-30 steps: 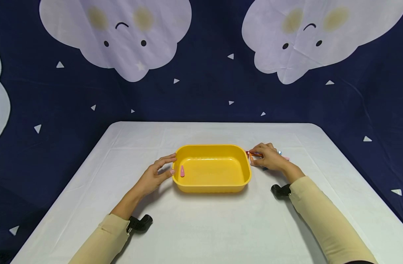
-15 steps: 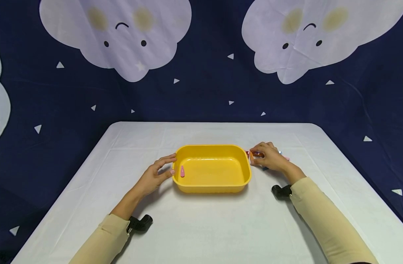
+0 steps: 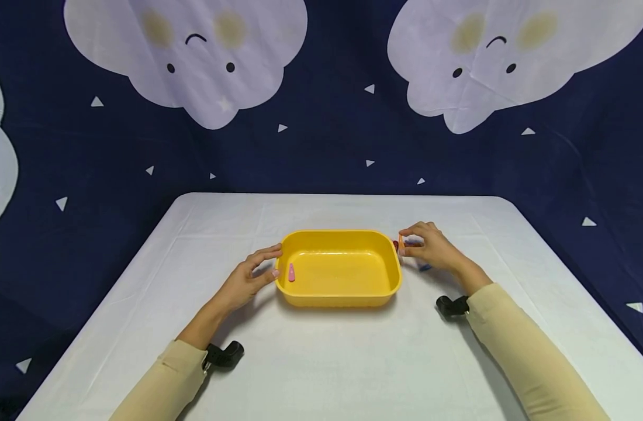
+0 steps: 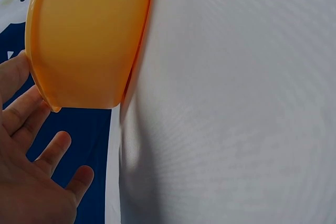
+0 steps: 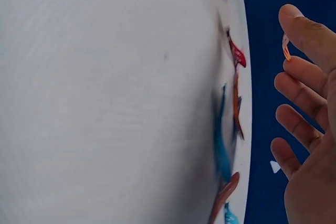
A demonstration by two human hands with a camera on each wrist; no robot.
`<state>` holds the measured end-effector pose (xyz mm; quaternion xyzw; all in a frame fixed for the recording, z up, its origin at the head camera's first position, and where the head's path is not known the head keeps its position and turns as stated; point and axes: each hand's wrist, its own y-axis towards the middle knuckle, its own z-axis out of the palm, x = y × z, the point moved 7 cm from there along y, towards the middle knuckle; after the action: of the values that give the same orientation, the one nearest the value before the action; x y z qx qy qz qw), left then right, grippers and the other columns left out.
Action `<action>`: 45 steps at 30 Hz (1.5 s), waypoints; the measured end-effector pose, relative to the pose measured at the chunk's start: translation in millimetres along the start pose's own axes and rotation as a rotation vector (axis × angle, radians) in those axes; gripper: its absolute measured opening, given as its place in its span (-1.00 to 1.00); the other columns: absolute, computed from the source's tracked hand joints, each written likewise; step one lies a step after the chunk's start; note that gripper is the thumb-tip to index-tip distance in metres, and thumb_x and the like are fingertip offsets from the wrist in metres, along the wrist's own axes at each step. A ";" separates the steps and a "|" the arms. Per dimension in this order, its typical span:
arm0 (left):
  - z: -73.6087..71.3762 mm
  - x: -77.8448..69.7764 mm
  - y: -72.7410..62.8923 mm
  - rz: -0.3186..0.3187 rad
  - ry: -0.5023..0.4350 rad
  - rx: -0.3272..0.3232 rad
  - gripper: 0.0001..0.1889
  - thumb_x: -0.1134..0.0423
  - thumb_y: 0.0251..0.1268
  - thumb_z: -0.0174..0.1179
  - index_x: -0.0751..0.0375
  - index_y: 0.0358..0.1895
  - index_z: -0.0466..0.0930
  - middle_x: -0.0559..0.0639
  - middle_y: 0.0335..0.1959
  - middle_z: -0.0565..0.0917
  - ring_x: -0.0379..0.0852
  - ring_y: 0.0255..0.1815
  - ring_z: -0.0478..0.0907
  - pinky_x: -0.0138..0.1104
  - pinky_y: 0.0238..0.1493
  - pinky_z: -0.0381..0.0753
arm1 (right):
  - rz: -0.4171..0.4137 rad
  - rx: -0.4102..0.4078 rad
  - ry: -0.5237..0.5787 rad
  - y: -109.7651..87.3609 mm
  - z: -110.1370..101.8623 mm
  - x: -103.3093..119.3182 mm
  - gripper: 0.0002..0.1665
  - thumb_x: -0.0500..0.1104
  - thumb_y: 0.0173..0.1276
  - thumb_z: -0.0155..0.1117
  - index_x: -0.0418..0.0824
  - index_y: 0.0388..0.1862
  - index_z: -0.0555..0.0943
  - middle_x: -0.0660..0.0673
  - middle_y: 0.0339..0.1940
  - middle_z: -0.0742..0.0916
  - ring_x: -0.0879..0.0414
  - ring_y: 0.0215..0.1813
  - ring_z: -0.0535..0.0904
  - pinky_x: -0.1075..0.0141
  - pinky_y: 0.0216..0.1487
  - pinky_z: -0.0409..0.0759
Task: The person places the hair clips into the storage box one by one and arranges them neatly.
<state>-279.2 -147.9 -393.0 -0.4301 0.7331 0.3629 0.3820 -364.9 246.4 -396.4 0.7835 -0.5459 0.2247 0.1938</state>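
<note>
My left hand rests at the left end of a yellow tray, its thumb and fingertips touching the rim. Inside that end lies a pink hair clip. Beyond the right end, my right hand pinches an orange hair clip between thumb and index finger, raised above the table. In the right wrist view the orange clip shows at the fingertips, with the other fingers spread. Below this hand lie a red clip, a blue clip and a brownish one, partly hidden in the head view.
A white cloth covers the table. Behind it hangs a dark blue backdrop printed with clouds and small triangles. A light blue piece lies at the bottom of the right wrist view.
My right hand has lifted slightly from the small pile, bringing up the orange hair clip. My left hand, the tray and the pink clip have stayed put.
</note>
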 end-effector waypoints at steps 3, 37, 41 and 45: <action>-0.5 -0.3 0.6 -0.003 0.002 0.001 -0.53 0.17 0.33 0.15 0.24 0.26 0.41 0.00 0.44 0.29 0.09 0.52 0.04 0.13 0.48 0.02 | 0.014 -0.008 0.019 -1.1 -4.6 4.9 -0.33 0.10 0.20 0.35 -0.17 0.22 0.50 -0.17 0.18 0.53 -0.14 0.26 0.25 -0.22 0.29 0.22; -0.5 -1.5 0.1 0.000 0.001 0.000 -0.54 0.17 0.31 0.16 0.23 0.25 0.42 0.01 0.43 0.30 0.10 0.52 0.05 0.12 0.48 0.03 | -0.097 -0.097 0.084 -9.4 -32.6 80.3 -0.34 0.15 0.14 0.38 -0.10 0.19 0.53 -0.12 0.11 0.57 -0.05 0.22 0.40 -0.13 0.26 0.37; -0.4 -2.5 0.2 0.005 -0.003 0.000 -0.54 0.18 0.31 0.17 0.22 0.24 0.43 0.03 0.43 0.30 0.12 0.51 0.05 0.14 0.47 0.03 | -0.107 -0.075 0.097 -8.5 -29.1 91.7 -0.33 0.17 0.15 0.36 -0.08 0.19 0.52 -0.10 0.12 0.56 -0.05 0.23 0.38 -0.14 0.28 0.35; -0.1 -2.5 0.0 0.009 -0.006 -0.003 -0.55 0.18 0.31 0.16 0.21 0.24 0.43 0.05 0.43 0.30 0.13 0.51 0.06 0.15 0.46 0.03 | -0.149 -0.084 0.076 -7.6 -25.8 105.0 -0.35 0.13 0.15 0.37 -0.14 0.17 0.54 -0.13 0.09 0.59 -0.05 0.20 0.40 -0.11 0.26 0.37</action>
<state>-278.4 -147.1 -390.8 -0.4262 0.7334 0.3672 0.3817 -329.6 182.4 -316.4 0.8040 -0.4875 0.2161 0.2631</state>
